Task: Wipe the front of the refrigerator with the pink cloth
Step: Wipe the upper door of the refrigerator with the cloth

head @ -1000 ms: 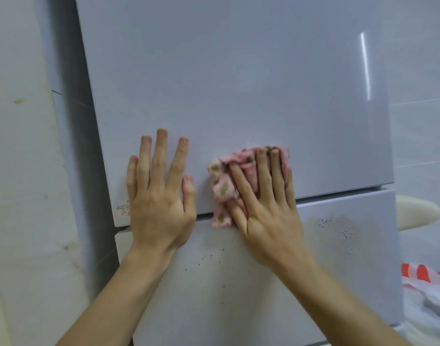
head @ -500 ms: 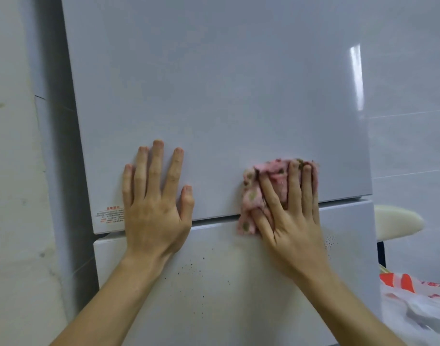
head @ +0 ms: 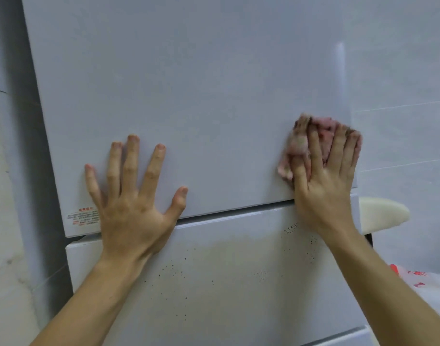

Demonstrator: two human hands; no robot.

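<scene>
The refrigerator (head: 201,96) fills the view, its glossy grey upper door above a white lower door (head: 239,283) speckled with dark spots. My right hand (head: 326,176) presses the crumpled pink cloth (head: 297,146) flat against the upper door's lower right corner, fingers spread over it; the cloth is motion-blurred. My left hand (head: 131,203) lies flat and open on the upper door's lower left, its palm across the seam between the doors, holding nothing.
A small red-printed label (head: 83,218) sits at the upper door's bottom left corner. A cream rounded object (head: 383,213) sticks out right of the fridge, with a red-and-white plastic bag (head: 418,280) below it. Tiled wall lies to the right, plain wall to the left.
My right hand has slid the cloth rightward along the bottom of the upper door, from near the middle to the right edge. My left hand stayed planted, its fingers now spread wider.
</scene>
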